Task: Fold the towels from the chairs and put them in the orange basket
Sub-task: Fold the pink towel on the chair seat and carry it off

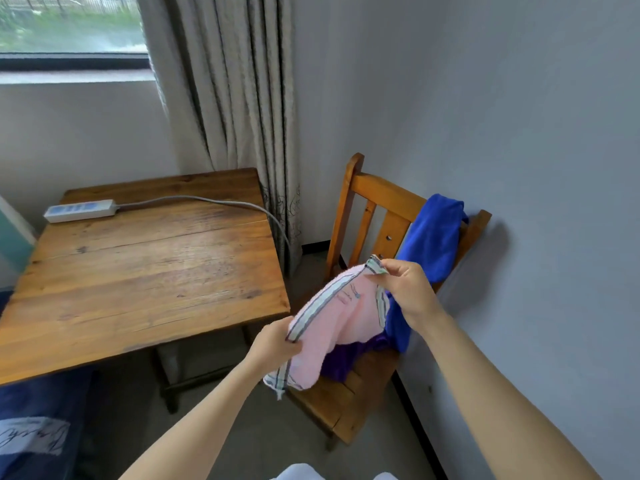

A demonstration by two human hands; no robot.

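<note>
A pink towel (pixel 341 318) with a grey striped border hangs in the air above a wooden chair (pixel 349 407). My left hand (pixel 273 344) pinches its near corner and my right hand (pixel 407 289) pinches its far corner. A blue towel (pixel 431 237) drapes over the chair's backrest and down onto the seat. A purple towel (pixel 346 360) lies crumpled on the seat, partly hidden by the pink one. No orange basket is in view.
A wooden table (pixel 145 271) stands left of the chair with a white power strip (pixel 79 210) and its cable on it. Grey curtains (pixel 235 98) hang behind. The wall (pixel 519 133) is close on the right. Dark blue fabric (pixel 38 427) lies at lower left.
</note>
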